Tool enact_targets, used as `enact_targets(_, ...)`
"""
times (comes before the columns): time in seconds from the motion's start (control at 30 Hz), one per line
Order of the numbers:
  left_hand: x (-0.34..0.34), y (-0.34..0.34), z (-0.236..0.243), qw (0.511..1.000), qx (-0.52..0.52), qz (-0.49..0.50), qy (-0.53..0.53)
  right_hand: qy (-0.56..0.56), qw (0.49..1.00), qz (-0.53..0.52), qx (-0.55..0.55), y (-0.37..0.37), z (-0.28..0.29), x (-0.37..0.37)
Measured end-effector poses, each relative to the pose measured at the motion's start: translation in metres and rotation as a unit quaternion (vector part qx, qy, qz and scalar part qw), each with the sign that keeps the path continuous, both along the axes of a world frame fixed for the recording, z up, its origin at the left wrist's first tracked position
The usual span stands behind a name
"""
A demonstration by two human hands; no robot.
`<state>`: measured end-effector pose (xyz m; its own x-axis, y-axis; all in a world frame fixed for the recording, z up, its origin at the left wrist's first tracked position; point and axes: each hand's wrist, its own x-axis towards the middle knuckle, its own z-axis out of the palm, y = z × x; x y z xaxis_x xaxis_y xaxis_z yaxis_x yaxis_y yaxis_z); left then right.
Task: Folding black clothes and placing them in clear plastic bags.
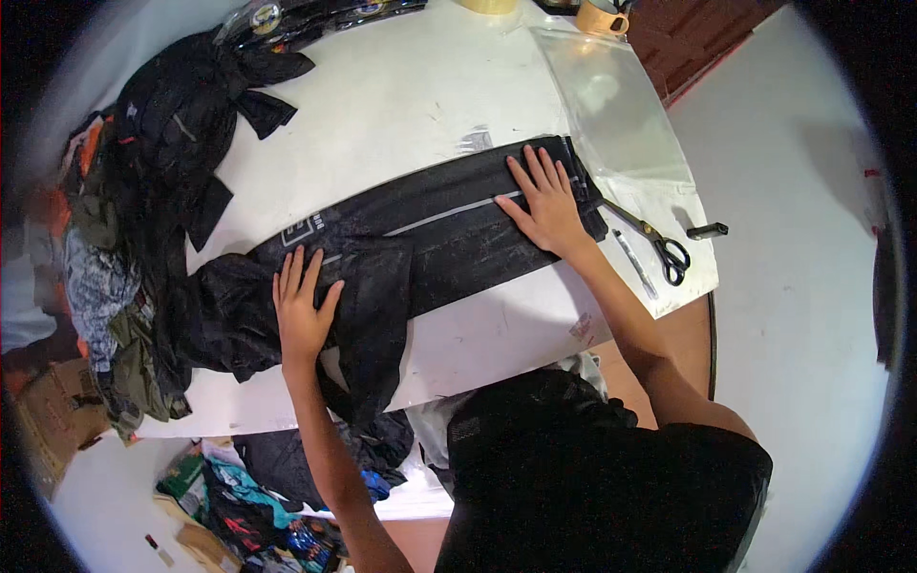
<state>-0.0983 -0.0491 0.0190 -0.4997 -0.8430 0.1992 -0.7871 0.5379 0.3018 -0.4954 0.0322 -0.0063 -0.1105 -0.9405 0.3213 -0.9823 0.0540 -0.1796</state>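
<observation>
A black garment with a thin grey stripe [458, 218] lies stretched across the white table, one long part smoothed flat and its left part bunched. My left hand [304, 310] rests on the bunched part with fingers spread, just below a grey printed mark. Near the right end of the garment, my right hand [547, 205] lies flat on the cloth, fingers apart. A loose flap of the garment hangs over the table's front edge beside my left wrist. Just right of the garment are black-handled scissors [671, 256], their blades pointing toward it.
Beside the scissors lie a pen [634, 263] and a small black object [708, 230]. Clear plastic bags [616, 105] cover the table's far right corner, below an orange mug [602, 17]. Dark clothes [177, 124] heap at the left. More clothes [239, 497] lie below the table.
</observation>
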Motion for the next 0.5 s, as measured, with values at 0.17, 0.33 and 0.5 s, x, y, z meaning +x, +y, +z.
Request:
enact_targets(0.17,0.015,0.001,-0.011,1.0,-0.013,0.001,0.003,0.009,0.999,-0.038,0.005,0.004,0.001,-0.007)
enact_targets(0.33,0.02,-0.003,-0.008,1.0,-0.009,-0.019,-0.003,0.01,0.997,-0.072,0.027,0.021,0.002,0.004)
enact_targets(0.5,0.033,-0.008,-0.013,0.999,-0.004,-0.046,-0.022,-0.006,0.995,-0.097,0.014,0.047,0.004,0.023)
